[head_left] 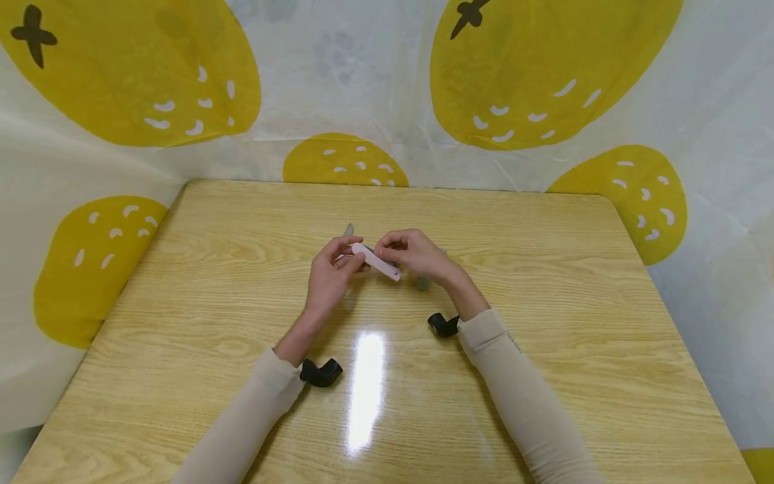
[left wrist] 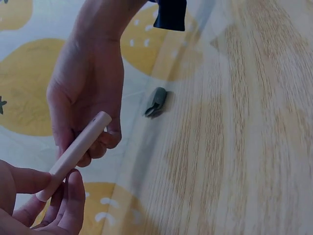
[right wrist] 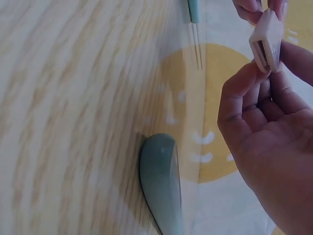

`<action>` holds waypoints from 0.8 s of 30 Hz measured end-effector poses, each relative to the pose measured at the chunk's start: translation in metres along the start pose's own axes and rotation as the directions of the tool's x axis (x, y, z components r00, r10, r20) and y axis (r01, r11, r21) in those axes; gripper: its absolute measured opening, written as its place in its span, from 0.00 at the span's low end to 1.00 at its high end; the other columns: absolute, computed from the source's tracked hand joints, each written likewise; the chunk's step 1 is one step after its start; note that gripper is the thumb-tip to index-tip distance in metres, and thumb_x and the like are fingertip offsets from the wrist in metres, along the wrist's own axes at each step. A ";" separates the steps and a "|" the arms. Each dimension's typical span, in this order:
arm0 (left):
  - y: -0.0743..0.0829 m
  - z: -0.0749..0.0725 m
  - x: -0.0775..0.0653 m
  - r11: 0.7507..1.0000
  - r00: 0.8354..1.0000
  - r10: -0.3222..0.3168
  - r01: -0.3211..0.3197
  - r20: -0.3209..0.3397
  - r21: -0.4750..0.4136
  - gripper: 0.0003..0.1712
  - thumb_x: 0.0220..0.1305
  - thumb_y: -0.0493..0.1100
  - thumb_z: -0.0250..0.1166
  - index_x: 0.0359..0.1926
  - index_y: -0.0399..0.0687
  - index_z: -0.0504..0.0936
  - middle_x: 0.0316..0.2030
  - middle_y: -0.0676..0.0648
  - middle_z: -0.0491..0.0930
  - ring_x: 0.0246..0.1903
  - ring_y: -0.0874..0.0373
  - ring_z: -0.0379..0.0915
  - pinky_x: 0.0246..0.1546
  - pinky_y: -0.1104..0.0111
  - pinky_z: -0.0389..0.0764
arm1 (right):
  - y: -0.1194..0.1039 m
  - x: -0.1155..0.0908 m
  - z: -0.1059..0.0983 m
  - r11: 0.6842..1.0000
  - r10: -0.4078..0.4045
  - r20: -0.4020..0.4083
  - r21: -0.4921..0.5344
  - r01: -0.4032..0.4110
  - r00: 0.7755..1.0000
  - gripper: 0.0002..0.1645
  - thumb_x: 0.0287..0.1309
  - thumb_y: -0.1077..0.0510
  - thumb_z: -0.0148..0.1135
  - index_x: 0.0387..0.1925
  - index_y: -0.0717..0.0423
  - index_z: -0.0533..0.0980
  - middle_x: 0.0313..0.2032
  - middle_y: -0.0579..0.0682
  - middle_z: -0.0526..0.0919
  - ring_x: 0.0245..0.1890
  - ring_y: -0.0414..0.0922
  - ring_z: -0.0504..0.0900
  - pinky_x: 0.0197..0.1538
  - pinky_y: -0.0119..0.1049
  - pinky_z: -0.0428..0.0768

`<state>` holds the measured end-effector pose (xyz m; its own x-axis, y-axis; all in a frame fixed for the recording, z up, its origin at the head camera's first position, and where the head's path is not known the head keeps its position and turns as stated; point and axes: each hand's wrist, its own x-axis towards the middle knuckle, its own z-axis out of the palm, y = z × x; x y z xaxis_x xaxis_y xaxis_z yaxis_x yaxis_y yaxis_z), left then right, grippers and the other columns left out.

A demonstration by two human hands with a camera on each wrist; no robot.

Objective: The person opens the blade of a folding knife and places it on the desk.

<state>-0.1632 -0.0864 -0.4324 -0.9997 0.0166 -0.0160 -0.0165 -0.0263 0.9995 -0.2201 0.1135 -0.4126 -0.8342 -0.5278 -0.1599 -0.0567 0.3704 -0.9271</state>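
Note:
Both hands hold a slim pale-pink folding knife point(head_left: 382, 266) above the middle of the table. My left hand point(head_left: 327, 277) pinches one end between thumb and fingers. The fingertips of my right hand point(head_left: 420, 253) grip its upper edge, near the riveted end. In the right wrist view, the end of the pink handle point(right wrist: 266, 41) shows a dark slot. Past the left hand lies a metal-tipped tool point(head_left: 349, 229); its teal handle point(right wrist: 194, 11) and thin metal prongs appear in the right wrist view. A grey-green rounded object point(right wrist: 159, 166) lies under the right hand, mostly hidden from the head.
The wood-grain table point(head_left: 242, 309) ends at a white curtain point(head_left: 345, 81) with yellow fruit prints. Black wrist mounts are worn at the left cuff point(head_left: 278, 376) and the right cuff point(head_left: 482, 329). A bright light reflection point(head_left: 365, 390) lies on the tabletop.

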 end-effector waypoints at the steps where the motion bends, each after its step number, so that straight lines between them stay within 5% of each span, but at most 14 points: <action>1: 0.000 0.000 0.000 1.000 1.000 -0.003 0.003 -0.004 0.000 0.20 0.74 0.32 0.63 0.64 0.33 0.77 0.48 0.40 0.79 0.39 0.62 0.85 0.50 0.59 0.88 | 0.000 0.000 0.000 1.000 -0.003 -0.005 -0.010 0.003 1.000 0.12 0.77 0.58 0.58 0.47 0.59 0.84 0.42 0.54 0.86 0.37 0.44 0.80 0.41 0.34 0.80; 11: -0.002 -0.002 0.001 1.000 0.999 -0.019 0.019 -0.041 -0.009 0.19 0.73 0.31 0.62 0.63 0.37 0.80 0.48 0.37 0.80 0.36 0.58 0.86 0.51 0.55 0.88 | 0.000 0.001 0.004 0.998 0.002 -0.070 -0.068 -0.007 0.998 0.14 0.79 0.58 0.54 0.48 0.64 0.81 0.35 0.52 0.80 0.32 0.44 0.73 0.36 0.32 0.72; 19: -0.002 -0.003 0.002 0.998 0.996 -0.013 0.007 -0.088 -0.067 0.20 0.72 0.29 0.62 0.63 0.31 0.78 0.42 0.43 0.77 0.37 0.56 0.87 0.48 0.61 0.89 | 0.002 0.002 0.003 1.000 0.000 -0.152 -0.012 -0.002 0.988 0.15 0.80 0.59 0.51 0.50 0.67 0.78 0.39 0.57 0.81 0.39 0.55 0.79 0.46 0.44 0.81; 24: -0.001 -0.003 0.001 0.997 0.997 -0.013 0.007 -0.074 -0.083 0.20 0.72 0.29 0.62 0.63 0.30 0.78 0.43 0.43 0.77 0.37 0.59 0.86 0.46 0.65 0.89 | 0.003 0.002 0.003 1.000 -0.001 -0.160 0.026 0.005 0.987 0.12 0.79 0.58 0.54 0.50 0.64 0.77 0.39 0.56 0.83 0.37 0.47 0.81 0.46 0.42 0.83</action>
<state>-0.1639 -0.0892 -0.4338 -0.9979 -0.0569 -0.0309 -0.0245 -0.1092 0.9937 -0.2204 0.1108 -0.4170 -0.9110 -0.3994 -0.1029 -0.0465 0.3475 -0.9365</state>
